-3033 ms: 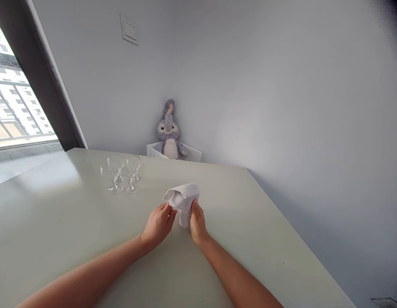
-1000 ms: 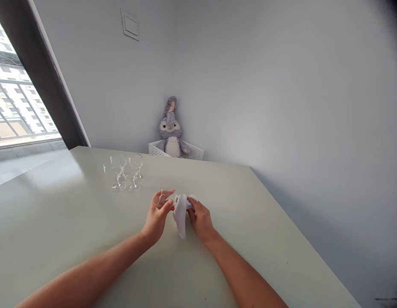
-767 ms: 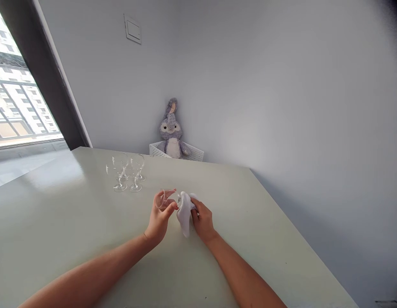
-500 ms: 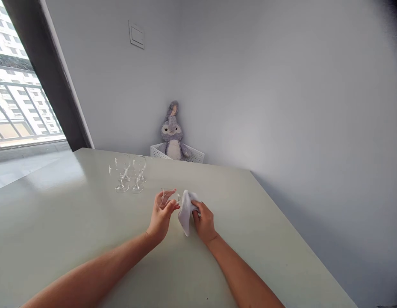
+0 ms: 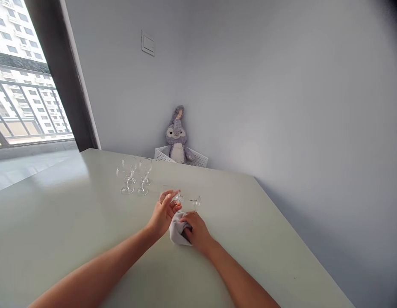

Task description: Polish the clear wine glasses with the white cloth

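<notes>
My left hand (image 5: 164,214) is closed around the bowl of a clear stemmed glass (image 5: 197,203), which lies sideways with its foot pointing right. Part of the bowl is hidden behind my fingers. Just below the stem, my right hand (image 5: 196,231) grips a pale grey cloth (image 5: 176,229), bunched and hanging in a fold toward the tabletop. The cloth appears apart from the foot of the glass. Several more clear stemmed glasses (image 5: 142,191) stand upright in a cluster to the left, beyond my left hand.
The pale table (image 5: 73,231) spreads under both arms, its right edge running along the grey wall (image 5: 297,107). Behind the far edge, a plush rabbit (image 5: 177,141) sits in a white perforated basket (image 5: 200,160). A window with a railing (image 5: 28,109) is at the left.
The cloth in my right hand has come down and toward me, away from the glass, uncovering its stem and foot. My left hand keeps its hold. The view has shifted slightly.
</notes>
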`<state>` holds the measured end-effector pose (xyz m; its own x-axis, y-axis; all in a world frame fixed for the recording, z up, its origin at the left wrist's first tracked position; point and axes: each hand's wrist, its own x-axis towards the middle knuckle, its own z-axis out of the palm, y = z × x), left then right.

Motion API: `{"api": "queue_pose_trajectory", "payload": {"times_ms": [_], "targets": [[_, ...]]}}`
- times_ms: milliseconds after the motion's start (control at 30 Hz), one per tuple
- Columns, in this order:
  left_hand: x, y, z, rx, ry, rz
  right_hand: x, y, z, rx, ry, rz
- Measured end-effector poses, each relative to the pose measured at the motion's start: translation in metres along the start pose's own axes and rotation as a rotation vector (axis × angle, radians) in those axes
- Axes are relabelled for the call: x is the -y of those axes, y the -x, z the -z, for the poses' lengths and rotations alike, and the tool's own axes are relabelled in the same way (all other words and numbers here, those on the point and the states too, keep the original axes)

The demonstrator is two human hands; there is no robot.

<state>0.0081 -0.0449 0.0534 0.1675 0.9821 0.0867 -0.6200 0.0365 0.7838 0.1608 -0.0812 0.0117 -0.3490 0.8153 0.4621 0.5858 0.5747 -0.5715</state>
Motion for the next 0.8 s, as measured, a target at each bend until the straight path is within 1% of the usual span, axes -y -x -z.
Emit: {"api": "queue_pose_trajectory", "payload": {"times_ms": [67, 100, 133, 233, 267, 300, 367, 467, 500, 533, 567, 600, 633, 667, 733, 800], "targets": [[-0.006, 0.002, -0.001, 0.013, -0.113, -0.111, 0.007, 0.002, 0.007, 0.077, 0.091, 0.016], [-0.010, 0.003, 0.000, 0.007, -0.193, -0.182, 0.011, 0.004, 0.013, 0.076, 0.130, 0.009], [-0.013, 0.003, 0.000, 0.001, -0.280, -0.252, 0.014, 0.004, 0.019, 0.034, 0.166, -0.014], [-0.017, 0.004, 0.001, 0.022, -0.515, -0.422, 0.022, -0.001, 0.034, -0.198, 0.274, -0.105], [-0.016, 0.005, 0.001, 0.044, -0.568, -0.459, 0.024, -0.005, 0.036, -0.244, 0.322, -0.105], [-0.014, 0.007, 0.000, 0.071, -0.608, -0.483, 0.026, -0.011, 0.036, -0.250, 0.379, -0.086], [-0.008, 0.011, -0.002, 0.131, -0.652, -0.484, 0.027, -0.022, 0.031, -0.179, 0.495, -0.044], [0.000, 0.013, -0.002, 0.225, -0.650, -0.389, 0.018, -0.035, 0.020, -0.041, 0.583, -0.059], [0.003, 0.012, 0.000, 0.262, -0.640, -0.359, 0.011, -0.038, 0.019, -0.018, 0.559, -0.075], [0.006, 0.010, 0.003, 0.296, -0.640, -0.339, 0.000, -0.039, 0.020, -0.026, 0.495, -0.114], [0.008, 0.007, 0.006, 0.319, -0.658, -0.328, -0.012, -0.040, 0.024, -0.065, 0.409, -0.176], [0.012, 0.004, 0.011, 0.323, -0.698, -0.323, -0.027, -0.040, 0.030, -0.133, 0.320, -0.258], [0.016, 0.000, 0.016, 0.299, -0.760, -0.317, -0.044, -0.041, 0.040, -0.227, 0.223, -0.374], [0.020, -0.003, 0.021, 0.251, -0.836, -0.304, -0.062, -0.041, 0.051, -0.310, 0.189, -0.471], [0.028, -0.010, 0.030, 0.133, -0.983, -0.248, -0.097, -0.039, 0.078, -0.427, 0.185, -0.602], [0.035, -0.015, 0.037, 0.052, -1.063, -0.179, -0.127, -0.034, 0.105, -0.519, 0.185, -0.711]]}}
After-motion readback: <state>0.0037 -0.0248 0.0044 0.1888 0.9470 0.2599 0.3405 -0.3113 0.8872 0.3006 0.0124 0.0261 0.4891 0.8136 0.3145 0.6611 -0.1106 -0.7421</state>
